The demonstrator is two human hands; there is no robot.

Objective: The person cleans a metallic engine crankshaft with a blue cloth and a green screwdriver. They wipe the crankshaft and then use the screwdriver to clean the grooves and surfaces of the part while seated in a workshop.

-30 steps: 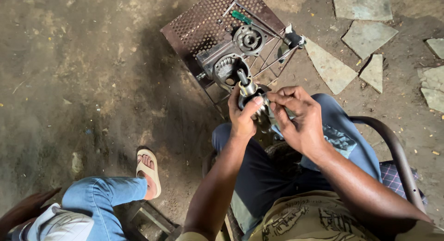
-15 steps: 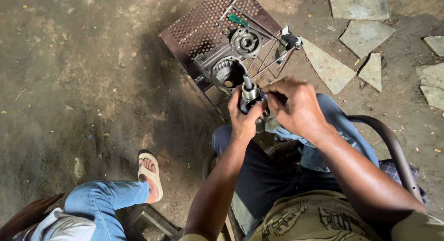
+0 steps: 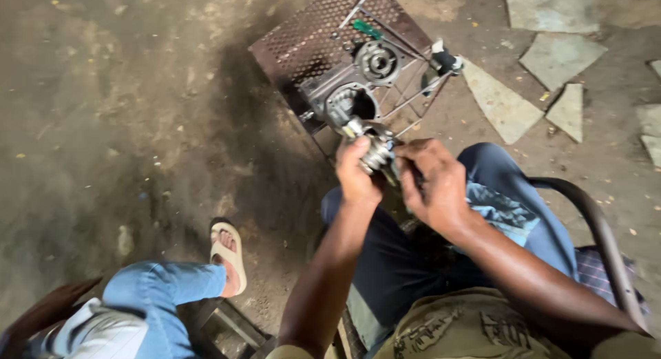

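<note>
Down on the dirt floor, a person sits on a chair (image 3: 606,228) with a small metal part (image 3: 375,151) held up over their knees. Left hand (image 3: 358,174) is wrapped around it from the side, thumb up on top, so that grip is closed on the part. Right hand (image 3: 434,183) is pinched in against the other side of it, fingers curled tight. It might be holding a small tool there, but from here I can't really tell.

Just ahead of the hands sits a rusty perforated stand (image 3: 310,42) with a grey housing (image 3: 351,101) on it, plus a round hub (image 3: 377,61) and a green-handled screwdriver (image 3: 366,28).

What bugs me: the part looks greasy and it's hanging in mid-air over the lap. If a finger slips, it drops into the dirt or onto the knee. Someone else's sandalled foot (image 3: 229,252) is close on the left too, so anything that rolls could end up under it.
</note>
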